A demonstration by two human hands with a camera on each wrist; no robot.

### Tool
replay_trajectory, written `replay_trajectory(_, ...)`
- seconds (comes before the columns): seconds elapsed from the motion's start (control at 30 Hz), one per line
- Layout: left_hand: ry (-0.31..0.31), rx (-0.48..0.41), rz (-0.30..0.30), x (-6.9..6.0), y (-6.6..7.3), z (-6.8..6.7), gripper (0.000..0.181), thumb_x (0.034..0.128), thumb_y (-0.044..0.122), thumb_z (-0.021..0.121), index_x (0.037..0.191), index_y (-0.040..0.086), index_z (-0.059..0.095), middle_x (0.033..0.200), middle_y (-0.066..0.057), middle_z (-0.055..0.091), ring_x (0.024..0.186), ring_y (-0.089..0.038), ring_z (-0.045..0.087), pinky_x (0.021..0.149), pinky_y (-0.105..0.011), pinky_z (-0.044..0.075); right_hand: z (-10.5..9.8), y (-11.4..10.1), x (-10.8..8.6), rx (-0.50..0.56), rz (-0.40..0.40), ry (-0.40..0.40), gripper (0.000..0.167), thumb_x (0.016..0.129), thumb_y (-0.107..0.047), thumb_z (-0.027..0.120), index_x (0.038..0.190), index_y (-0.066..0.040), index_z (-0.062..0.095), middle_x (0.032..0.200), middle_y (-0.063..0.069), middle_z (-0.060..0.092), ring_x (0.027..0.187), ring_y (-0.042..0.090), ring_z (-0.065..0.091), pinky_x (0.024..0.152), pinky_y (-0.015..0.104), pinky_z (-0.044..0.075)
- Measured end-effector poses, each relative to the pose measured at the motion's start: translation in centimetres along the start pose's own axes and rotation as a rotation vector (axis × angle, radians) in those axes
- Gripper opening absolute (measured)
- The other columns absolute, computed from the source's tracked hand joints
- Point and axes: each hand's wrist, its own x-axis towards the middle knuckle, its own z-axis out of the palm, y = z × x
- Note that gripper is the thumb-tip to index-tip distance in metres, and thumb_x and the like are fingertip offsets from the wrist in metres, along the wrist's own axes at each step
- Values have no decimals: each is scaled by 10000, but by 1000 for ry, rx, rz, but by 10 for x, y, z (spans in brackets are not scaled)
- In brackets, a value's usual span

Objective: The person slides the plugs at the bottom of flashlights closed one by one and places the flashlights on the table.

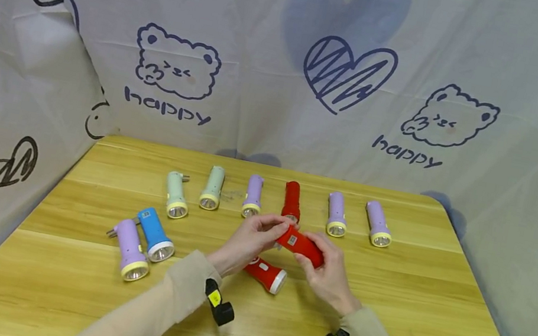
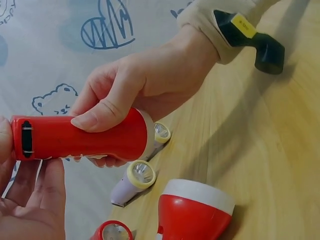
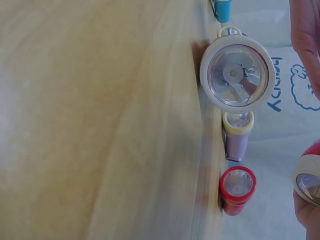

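A red flashlight (image 1: 303, 245) is held above the table between both hands. My right hand (image 1: 331, 272) grips its body, thumb along one side, near the white-rimmed lamp end (image 3: 306, 187). At the tail end, my left hand (image 1: 247, 242) pinches it between thumb and fingers. Two metal plug prongs (image 2: 27, 141) show in a black slot near that tail in the left wrist view. Below the hands, another red flashlight (image 1: 267, 275) with a white rim lies on the table, partly hidden by my left hand.
Along the back stand or lie pale green (image 1: 213, 187), purple (image 1: 253, 192) and dark red (image 1: 292, 199) flashlights, several in all. Front left are a blue flashlight (image 1: 154, 232) and a purple one (image 1: 128, 242) with its prongs out. A printed cloth (image 1: 261, 88) hangs behind the wooden table (image 1: 415, 290).
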Motion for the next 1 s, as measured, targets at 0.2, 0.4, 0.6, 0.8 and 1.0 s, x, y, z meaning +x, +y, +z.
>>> replay_trajectory(0.2, 40, 115, 71, 0, 1, 1, 316, 1051, 203, 541, 1230, -33, 652, 1327, -195, 662, 1144, -170, 668, 1003, -375, 571, 1, -1, -1, 3, -12, -11, 344, 855, 20, 745, 1189, 8, 660, 1096, 174, 715, 919, 147, 628, 779, 267, 571)
replay_trajectory(0.4, 71, 271, 160, 0, 6, 2, 322, 1060, 229, 522, 1195, -21, 674, 1246, -201, 689, 1094, -205, 687, 947, -357, 599, 4, 0, -1, 23, -2, -15, 340, 864, 33, 731, 1196, 15, 660, 1083, 180, 719, 895, 126, 619, 753, 257, 565)
replay_trajectory(0.6, 20, 324, 215, 0, 12, 1, 392, 1093, 293, 425, 1191, 3, 669, 1245, -173, 692, 1119, -229, 677, 967, -334, 584, 3, -2, -1, 22, 8, 2, 349, 863, 28, 730, 1204, 19, 659, 1076, 189, 717, 879, 112, 615, 725, 250, 561)
replay_trajectory(0.8, -49, 460, 274, -2, 16, -9, 412, 1107, 286, 379, 1257, 36, 671, 1257, -134, 703, 1116, -212, 667, 966, -317, 559, 1, -1, 0, 17, 8, -16, 337, 872, 20, 725, 1202, 8, 660, 1071, 174, 719, 873, 101, 612, 725, 243, 551)
replay_trajectory(1.0, -124, 544, 309, -5, 17, -19, 389, 1097, 274, 421, 1346, 67, 637, 1283, -118, 705, 1128, -204, 678, 1017, -360, 550, -4, 0, 1, 16, 15, -61, 314, 887, 5, 715, 1197, -9, 668, 1054, 158, 722, 851, 99, 600, 715, 234, 532)
